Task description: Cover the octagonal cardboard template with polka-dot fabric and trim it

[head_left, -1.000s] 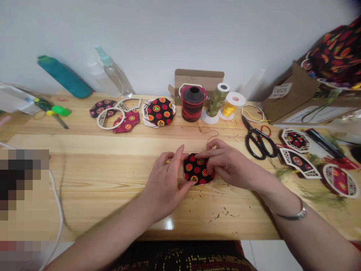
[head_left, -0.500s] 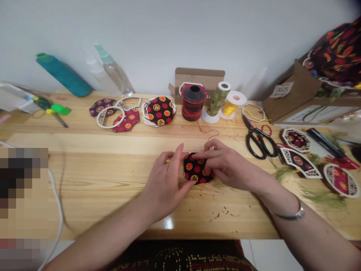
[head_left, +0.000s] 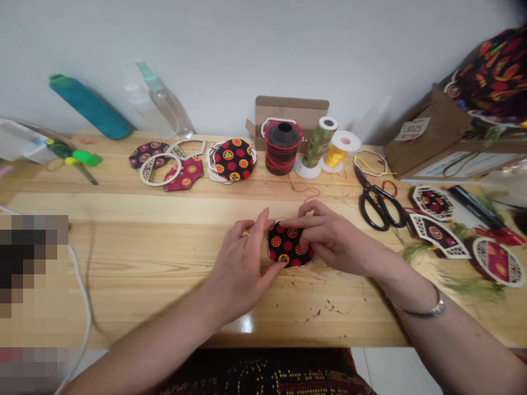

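A small rounded piece covered in black fabric with red dots and flowers [head_left: 284,246] lies on the wooden table between my hands. My left hand [head_left: 242,263] grips its left side, the thumb at the lower edge and the fingers along the upper left. From the right, my right hand [head_left: 331,241] presses on it with bent fingers, which cover its right part. Dark specks of scrap [head_left: 319,311] lie on the wood just below.
Behind stand a red-and-black thread spool [head_left: 282,151], an olive spool [head_left: 319,145] and a yellow one [head_left: 337,153]. Black-handled scissors [head_left: 381,203] lie at right, near finished fabric ornaments [head_left: 438,236]. A stack of fabric-covered pieces [head_left: 234,160] sits at back left.
The view has shifted very slightly. Both hands and the fabric-covered piece hold nearly the same position.
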A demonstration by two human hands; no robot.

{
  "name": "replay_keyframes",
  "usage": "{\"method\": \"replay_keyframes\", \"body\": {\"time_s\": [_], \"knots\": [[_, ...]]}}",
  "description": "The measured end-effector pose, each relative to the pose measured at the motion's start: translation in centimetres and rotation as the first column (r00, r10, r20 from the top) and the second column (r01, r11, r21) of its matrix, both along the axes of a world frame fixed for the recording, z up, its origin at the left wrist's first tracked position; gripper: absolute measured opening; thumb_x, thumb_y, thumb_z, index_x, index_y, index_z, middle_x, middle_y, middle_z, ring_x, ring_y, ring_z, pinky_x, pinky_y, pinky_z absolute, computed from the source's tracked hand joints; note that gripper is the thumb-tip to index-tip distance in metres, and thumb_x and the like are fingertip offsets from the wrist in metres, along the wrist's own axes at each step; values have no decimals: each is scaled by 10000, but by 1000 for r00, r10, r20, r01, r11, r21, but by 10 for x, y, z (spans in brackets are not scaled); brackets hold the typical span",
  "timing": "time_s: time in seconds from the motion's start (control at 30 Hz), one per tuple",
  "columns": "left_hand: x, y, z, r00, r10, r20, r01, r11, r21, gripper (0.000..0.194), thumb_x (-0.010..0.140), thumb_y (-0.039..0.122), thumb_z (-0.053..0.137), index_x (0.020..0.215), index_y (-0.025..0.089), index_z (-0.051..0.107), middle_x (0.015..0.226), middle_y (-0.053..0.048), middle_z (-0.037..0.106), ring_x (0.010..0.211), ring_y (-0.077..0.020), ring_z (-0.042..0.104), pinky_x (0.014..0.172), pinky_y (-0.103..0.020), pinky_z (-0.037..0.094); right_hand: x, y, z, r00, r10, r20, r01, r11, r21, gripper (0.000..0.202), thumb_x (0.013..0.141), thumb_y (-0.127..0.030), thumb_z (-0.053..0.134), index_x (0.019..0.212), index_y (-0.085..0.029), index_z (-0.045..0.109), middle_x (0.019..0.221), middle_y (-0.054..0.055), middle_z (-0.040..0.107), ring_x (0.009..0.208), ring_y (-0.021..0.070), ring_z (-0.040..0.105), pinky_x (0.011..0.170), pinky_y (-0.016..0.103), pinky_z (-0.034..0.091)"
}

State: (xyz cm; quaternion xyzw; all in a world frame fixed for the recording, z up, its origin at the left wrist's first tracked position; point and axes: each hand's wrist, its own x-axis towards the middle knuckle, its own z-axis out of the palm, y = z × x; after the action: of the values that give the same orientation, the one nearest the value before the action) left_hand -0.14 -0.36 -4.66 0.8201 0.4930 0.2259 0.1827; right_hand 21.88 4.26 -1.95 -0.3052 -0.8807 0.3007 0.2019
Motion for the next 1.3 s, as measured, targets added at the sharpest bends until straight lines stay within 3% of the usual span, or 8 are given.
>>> {"method": "replay_keyframes", "body": {"time_s": [0.17,0.23,0.4,0.63,0.87,1.1,1.3], "knots": [[-1,0,3,998,-4,56,-1,996,89,771,822,271,618,1455,114,206,1300,-131,590,1143,-285,428,988,-474,395,18,9,3,962,-226,-152,245,963,117,335,674,50,438,649,-213,644,1089,28,712,990,225,542,895,472,464],[-2,0,3,997,-54,51,46,989,144,698,841,228,581,1445,107,253,1262,-130,615,1139,-291,419,987,-480,390,23,11,4,957,-247,-150,264,959,105,336,669,47,430,615,-213,636,982,23,736,935,215,560,865,453,480],[2,2,1,982,-152,-111,171,968,184,496,872,176,522,1359,139,434,1289,-106,613,1198,-333,383,965,-541,359,24,10,2,975,-185,-119,188,982,11,334,635,57,439,607,-204,647,906,38,725,934,196,565,827,376,507],[4,3,0,975,-147,-167,181,960,212,435,848,261,578,1265,144,540,1332,-92,593,1213,-363,398,940,-569,366,18,9,5,998,-33,-56,31,999,-32,342,588,73,418,566,-203,618,928,15,730,975,195,522,844,362,494],[4,3,0,973,-142,-180,177,964,198,411,838,285,590,1223,141,582,1322,-91,602,1200,-372,409,935,-578,373,18,9,10,999,-40,31,42,997,-68,341,581,85,413,539,-198,600,813,23,708,956,197,520,819,345,482],[4,4,0,987,-131,-89,149,960,239,377,839,225,585,1202,122,594,1315,-121,603,1221,-354,427,951,-558,370,20,10,1,986,-126,-106,129,991,18,304,626,60,440,571,-186,609,893,60,707,927,185,552,812,330,487],[3,4,1,975,-220,14,208,938,276,263,801,144,625,1056,195,659,1226,-73,668,1211,-316,457,940,-518,379,20,7,12,990,78,-115,-98,979,-179,324,631,56,411,572,-192,609,773,21,713,905,175,539,817,327,472]]}}
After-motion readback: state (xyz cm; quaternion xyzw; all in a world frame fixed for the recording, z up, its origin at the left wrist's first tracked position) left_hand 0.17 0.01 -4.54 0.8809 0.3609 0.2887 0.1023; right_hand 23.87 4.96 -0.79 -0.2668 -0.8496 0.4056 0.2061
